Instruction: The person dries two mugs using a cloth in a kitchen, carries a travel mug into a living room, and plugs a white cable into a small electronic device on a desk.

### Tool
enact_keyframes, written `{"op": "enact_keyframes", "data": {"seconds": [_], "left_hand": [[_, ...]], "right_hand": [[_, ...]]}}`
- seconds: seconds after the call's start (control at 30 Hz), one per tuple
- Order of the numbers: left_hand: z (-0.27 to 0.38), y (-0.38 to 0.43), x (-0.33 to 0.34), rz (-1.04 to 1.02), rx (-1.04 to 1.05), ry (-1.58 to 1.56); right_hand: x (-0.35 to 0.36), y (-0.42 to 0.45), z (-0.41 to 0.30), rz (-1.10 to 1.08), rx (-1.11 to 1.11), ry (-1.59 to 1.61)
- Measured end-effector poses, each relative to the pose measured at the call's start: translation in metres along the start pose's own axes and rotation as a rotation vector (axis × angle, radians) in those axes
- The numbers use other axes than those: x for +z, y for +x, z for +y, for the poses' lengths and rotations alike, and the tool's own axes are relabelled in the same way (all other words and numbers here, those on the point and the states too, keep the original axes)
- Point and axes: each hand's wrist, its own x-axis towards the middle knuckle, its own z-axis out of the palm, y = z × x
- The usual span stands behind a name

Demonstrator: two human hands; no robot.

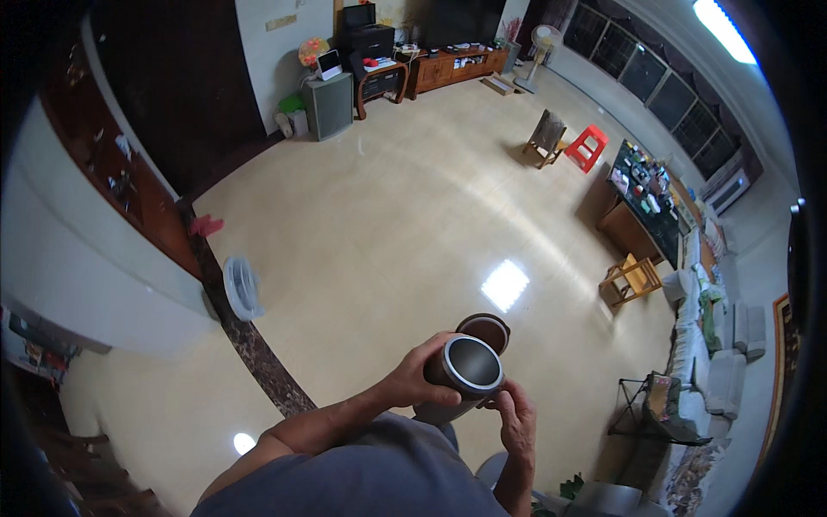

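Observation:
My left hand (423, 371) is wrapped around the side of a stainless steel cup (475, 365) with a bright metal rim and a dark outer wall. The cup's mouth faces up towards me, and no contents show inside. At the cup's right side, just below the rim, the thumb and fingers of my right hand (515, 410) are pinched against it. Whether they also hold something small is hidden. Beyond the cup, a round brown open container (489, 328), perhaps a waste bin, is partly covered by my left hand and the cup.
A white fan (242, 289) stands at the left by a dark marble floor strip (258, 352). To the right are a wooden chair (630, 279), a cluttered dark-topped table (646, 194), a folding chair (662, 407) and a long sofa (688, 329). A red stool (586, 147) stands farther off.

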Motion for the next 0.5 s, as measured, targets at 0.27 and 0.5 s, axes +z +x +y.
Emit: {"op": "enact_keyframes", "data": {"seconds": [0.27, 0.5], "left_hand": [[-0.026, 0.205, -0.040, -0.068, -0.013, 0.076], [-0.025, 0.410, -0.057, -0.045, 0.062, 0.174]], "right_hand": [[-0.070, 0.189, 0.003, 0.162, -0.089, 0.125], [-0.174, 0.390, -0.023, 0.131, -0.133, 0.113]]}}
